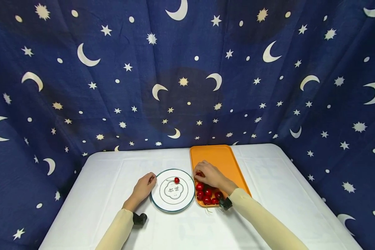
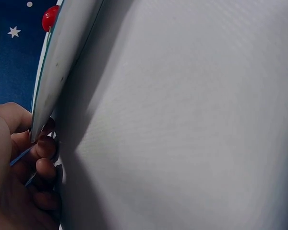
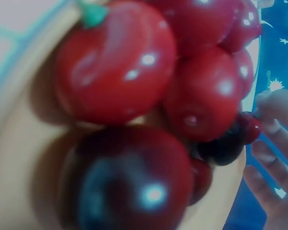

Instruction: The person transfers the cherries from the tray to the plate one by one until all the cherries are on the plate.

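Cherries [image 1: 207, 195] heaped at the tray's [image 1: 220, 158] six o'clock end; the right hand [image 1: 207, 174] covers one, grip hidden. One cherry [image 1: 176, 180] sits at the plate's [image 1: 162, 203] twelve o'clock; left hand [image 1: 144, 186] pinches its nine o'clock rim.
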### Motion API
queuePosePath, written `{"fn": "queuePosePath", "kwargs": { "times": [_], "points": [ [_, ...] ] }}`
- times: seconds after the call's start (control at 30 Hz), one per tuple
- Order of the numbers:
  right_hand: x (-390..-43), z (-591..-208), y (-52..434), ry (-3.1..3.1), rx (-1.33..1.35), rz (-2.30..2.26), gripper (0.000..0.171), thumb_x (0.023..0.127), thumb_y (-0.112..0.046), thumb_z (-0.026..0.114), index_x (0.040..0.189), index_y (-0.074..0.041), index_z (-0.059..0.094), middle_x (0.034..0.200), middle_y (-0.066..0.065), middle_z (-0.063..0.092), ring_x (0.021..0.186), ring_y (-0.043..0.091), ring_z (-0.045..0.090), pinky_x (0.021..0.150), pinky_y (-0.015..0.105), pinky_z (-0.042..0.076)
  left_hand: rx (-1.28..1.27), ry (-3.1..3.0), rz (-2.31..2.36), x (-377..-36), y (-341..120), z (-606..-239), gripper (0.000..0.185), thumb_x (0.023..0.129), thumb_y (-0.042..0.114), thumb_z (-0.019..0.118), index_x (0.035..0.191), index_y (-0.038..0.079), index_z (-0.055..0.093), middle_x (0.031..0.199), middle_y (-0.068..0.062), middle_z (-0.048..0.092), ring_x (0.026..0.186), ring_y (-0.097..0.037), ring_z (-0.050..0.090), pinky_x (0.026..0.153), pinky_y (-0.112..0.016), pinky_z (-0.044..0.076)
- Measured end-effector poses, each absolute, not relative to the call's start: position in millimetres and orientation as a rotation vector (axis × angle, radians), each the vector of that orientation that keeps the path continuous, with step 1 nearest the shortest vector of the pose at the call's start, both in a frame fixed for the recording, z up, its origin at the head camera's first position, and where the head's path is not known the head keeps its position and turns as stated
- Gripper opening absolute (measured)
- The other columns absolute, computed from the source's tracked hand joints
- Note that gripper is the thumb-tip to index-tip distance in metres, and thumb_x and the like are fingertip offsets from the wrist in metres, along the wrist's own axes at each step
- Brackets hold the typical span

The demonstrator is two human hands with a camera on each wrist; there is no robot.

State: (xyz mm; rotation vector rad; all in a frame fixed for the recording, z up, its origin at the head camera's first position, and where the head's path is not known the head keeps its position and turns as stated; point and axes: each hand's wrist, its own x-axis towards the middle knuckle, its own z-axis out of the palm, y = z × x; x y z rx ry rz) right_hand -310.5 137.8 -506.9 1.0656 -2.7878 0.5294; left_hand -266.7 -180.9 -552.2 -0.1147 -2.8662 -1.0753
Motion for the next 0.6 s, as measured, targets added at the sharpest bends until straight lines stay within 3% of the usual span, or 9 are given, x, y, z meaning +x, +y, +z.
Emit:
{"fn": "queuePosePath", "kwargs": {
  "times": [0.6],
  "points": [
    [-309.3, -496.1, 120.3, -2.751, 1.066, 0.714, 0.006, 0.096, -0.017, 0.072, 0.101, -0.017, 0.069, 0.103, -0.002, 0.070, 0.101, 0.016, 0.061, 0.097, 0.039, 0.054, -0.096, -2.873, -1.070, -264.9, -179.8, -550.5, 0.014, 0.102, 0.019, 0.055, 0.101, 0.010, 0.065, 0.084, -0.001, 0.056, 0.077, -0.013, 0.049, 0.071, -0.030, 0.038]
  ]
}}
